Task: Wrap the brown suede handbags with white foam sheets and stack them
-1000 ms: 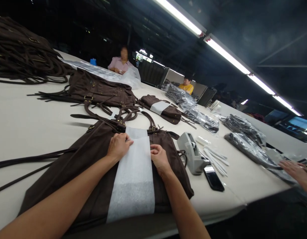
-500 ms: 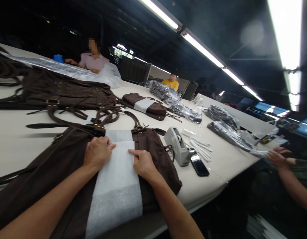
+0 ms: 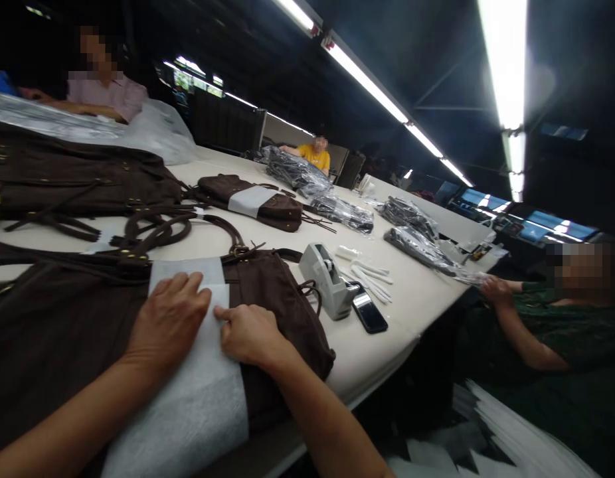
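A wide strip of white tissue-like paper (image 3: pixel 188 398) wraps over the middle of a dark brown bag (image 3: pixel 83 318) lying on the table in front of me. My left hand (image 3: pixel 171 315) presses on the paper near its upper end, fingers curled; whatever may be under them is hidden. Beside it, my right hand (image 3: pixel 250 332) rests at the strip's right edge, index finger stretched onto the paper and the other fingers bent. The bag's looped handles (image 3: pixel 222 229) lie above it. To the right of the bag stands a grey tape dispenser (image 3: pixel 327 282).
A phone (image 3: pixel 370 311) and white strips (image 3: pixel 372 279) lie beside the dispenser. Another paper-banded bag (image 3: pixel 252 200) and a larger brown bag (image 3: pixel 78 176) lie beyond. Plastic-wrapped bags (image 3: pixel 297 171) sit farther back. A co-worker's hand (image 3: pixel 497 292) touches wrapped goods at right; two other people are behind the table.
My left hand has shifted further onto the paper, covering more of it. My right index finger stays at the paper's edge. The view has turned right, showing more of the co-worker there.
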A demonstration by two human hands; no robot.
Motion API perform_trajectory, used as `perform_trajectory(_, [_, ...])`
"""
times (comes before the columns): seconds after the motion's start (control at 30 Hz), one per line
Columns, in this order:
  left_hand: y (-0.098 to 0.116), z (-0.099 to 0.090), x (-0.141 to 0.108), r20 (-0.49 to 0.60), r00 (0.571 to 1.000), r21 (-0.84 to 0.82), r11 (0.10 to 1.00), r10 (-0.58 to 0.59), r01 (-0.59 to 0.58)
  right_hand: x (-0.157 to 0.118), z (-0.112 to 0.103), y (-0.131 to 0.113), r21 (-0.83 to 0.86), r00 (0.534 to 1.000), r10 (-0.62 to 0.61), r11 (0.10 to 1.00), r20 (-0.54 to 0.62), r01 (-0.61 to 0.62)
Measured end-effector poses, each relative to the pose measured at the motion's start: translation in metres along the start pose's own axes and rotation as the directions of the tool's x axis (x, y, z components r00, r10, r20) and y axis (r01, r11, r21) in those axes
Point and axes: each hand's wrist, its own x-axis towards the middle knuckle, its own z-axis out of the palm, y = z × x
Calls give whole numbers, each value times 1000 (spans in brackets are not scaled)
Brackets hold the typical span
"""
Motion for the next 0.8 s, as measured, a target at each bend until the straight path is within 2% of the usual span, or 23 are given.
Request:
perform_trajectory(0.17, [14,0,-20,57,998,-55,998,-26,29,-2,-2,-1,-26,1000,14,1000,18,-14])
perform_trajectory(0.27, [15,15,-33,69,997,-83,995,-46,52,0,-1,-1,-10,1000,13,1000,24,-13])
perform_trajectory(0.37, [13,37,-43,34,998,-156,986,-60,64,-4,0,-2,35,1000,25,999,17,-25])
perform_trajectory(0.43, [11,50,-46,2,998,-189,980,-63,62,-12,-3,1,109,1000,7,994,12,-8])
perform_trajectory(0.5, [8,59,-47,-9,998,-180,982,-57,54,-21,-13,12,250,998,-46,968,31,36])
perform_trajectory(0.57, [7,63,-44,6,998,-163,985,-61,61,-31,-33,34,404,997,-37,913,-69,61])
perform_trajectory(0.6, [6,63,-43,25,997,-156,985,-67,70,-35,-46,49,438,982,26,897,-185,59])
perform_trajectory(0.63, [6,61,-41,52,996,-148,986,-75,81,-39,-62,66,442,939,134,897,-315,21])
perform_trajectory(0.7, [6,55,-39,124,989,-124,988,-81,96,-43,-94,104,400,783,355,905,-512,-149])
perform_trajectory(0.73, [6,51,-38,160,984,-109,989,-81,99,-44,-109,123,399,730,460,875,-506,-274])
perform_trajectory(0.8, [6,44,-36,214,973,-74,992,-85,103,-44,-131,156,419,719,571,809,-397,-412])
